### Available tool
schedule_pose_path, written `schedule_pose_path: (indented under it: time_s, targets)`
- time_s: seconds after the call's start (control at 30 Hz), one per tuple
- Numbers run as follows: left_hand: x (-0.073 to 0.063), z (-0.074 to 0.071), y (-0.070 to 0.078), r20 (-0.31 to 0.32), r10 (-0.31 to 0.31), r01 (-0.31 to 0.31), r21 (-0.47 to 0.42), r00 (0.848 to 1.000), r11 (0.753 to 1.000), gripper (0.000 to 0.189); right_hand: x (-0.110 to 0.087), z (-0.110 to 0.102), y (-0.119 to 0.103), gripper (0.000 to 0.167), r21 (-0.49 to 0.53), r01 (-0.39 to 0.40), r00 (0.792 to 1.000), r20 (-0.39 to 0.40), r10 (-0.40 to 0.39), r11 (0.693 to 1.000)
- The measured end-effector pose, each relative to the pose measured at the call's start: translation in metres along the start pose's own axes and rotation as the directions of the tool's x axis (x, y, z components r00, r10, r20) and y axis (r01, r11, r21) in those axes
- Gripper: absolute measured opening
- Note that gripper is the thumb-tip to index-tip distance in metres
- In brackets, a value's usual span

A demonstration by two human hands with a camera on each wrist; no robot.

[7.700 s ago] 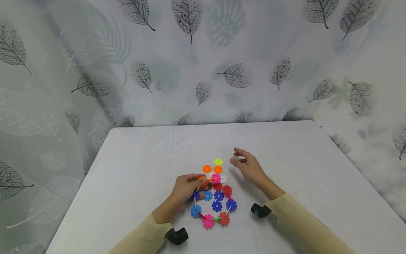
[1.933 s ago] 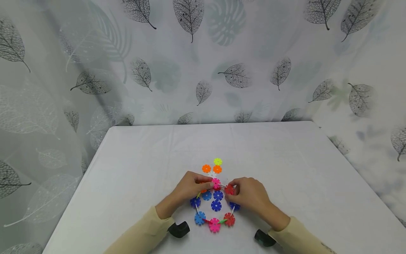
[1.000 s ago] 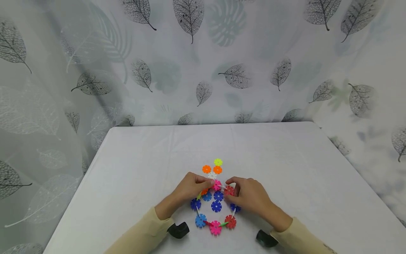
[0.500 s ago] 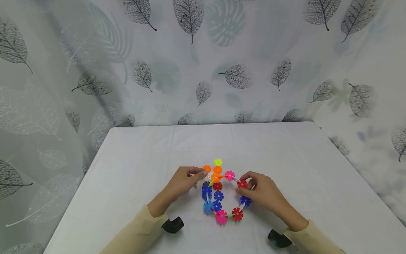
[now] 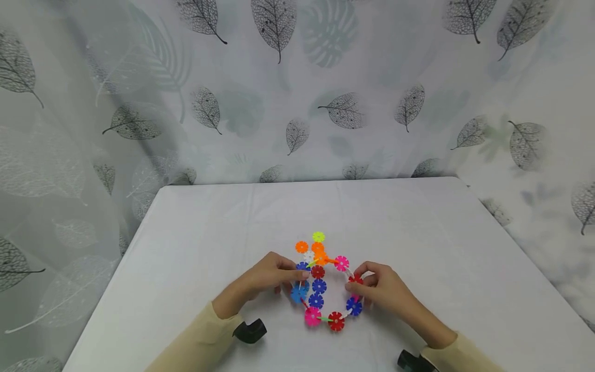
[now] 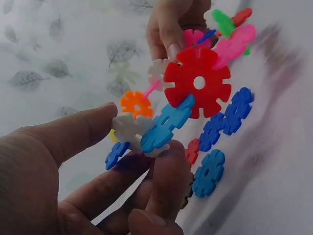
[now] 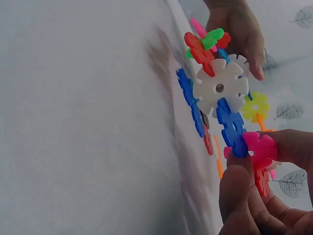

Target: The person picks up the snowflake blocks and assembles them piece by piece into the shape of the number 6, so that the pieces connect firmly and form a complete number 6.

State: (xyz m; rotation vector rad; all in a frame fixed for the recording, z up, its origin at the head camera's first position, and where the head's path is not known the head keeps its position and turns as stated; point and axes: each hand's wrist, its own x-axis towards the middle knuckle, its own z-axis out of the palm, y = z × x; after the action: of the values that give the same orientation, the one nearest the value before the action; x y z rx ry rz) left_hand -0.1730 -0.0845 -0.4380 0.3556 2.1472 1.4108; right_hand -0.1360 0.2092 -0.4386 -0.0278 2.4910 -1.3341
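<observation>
A ring of interlocked plastic snowflake discs [image 5: 313, 316] hangs tilted between my two hands, close over the table. My left hand [image 5: 265, 276] pinches its left side; in the left wrist view the fingers are round a white disc [image 6: 131, 128] slotted to a light blue disc [image 6: 168, 122]. On the opposite side my right hand [image 5: 388, 287] grips the ring by a pink disc [image 7: 261, 149], which joins a blue disc [image 7: 232, 128] and a red disc [image 7: 262, 181]. An orange disc [image 5: 321, 257] and a pink disc [image 5: 341, 263] form the ring's far side.
Loose discs lie flat on the white table [image 5: 209, 222] under and beyond the ring: yellow [image 5: 318, 236], orange [image 5: 301, 247], red [image 5: 318, 272] and blue [image 5: 316, 300] among them. A leaf-print curtain [image 5: 260, 113] stands behind the table. Each wrist carries a black camera mount [image 5: 250, 331].
My right hand, off the ring in the oldest frame, now grips its right side. The ring has turned and tilted. My left hand has shifted from near the pink disc to the white and blue discs.
</observation>
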Motion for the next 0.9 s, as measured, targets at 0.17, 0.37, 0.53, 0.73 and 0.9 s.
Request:
schedule_pose_path:
  time_s: [0.17, 0.37, 0.53, 0.73, 0.9]
  targets:
    - [-0.004, -0.007, -0.005, 0.011, -0.026, 0.026, 0.008, 1.0, 1.0, 0.032, -0.003, 0.008, 0.001, 0.029, 0.039, 0.036, 0.991, 0.131, -0.041, 0.999]
    - [-0.009, -0.013, -0.005, 0.034, -0.045, 0.046, -0.038, 0.998, 0.998, 0.033, -0.008, 0.015, 0.001, 0.027, -0.001, 0.055, 0.978, 0.203, -0.054, 0.998]
    - [-0.014, -0.017, -0.004, 0.102, -0.027, 0.031, -0.039, 0.994, 0.999, 0.048, -0.015, 0.014, -0.001, 0.028, -0.101, 0.129, 0.958, 0.269, -0.097, 0.987]
    - [-0.017, -0.017, -0.002, 0.156, -0.028, 0.018, 0.067, 0.987, 0.998, 0.047, -0.027, 0.019, -0.007, 0.031, -0.216, 0.221, 0.926, 0.353, -0.135, 0.951]
    - [-0.019, -0.016, -0.003, 0.173, -0.044, 0.022, 0.132, 0.984, 0.991, 0.047, -0.034, 0.025, -0.012, 0.036, -0.348, 0.262, 0.928, 0.345, -0.137, 0.9]
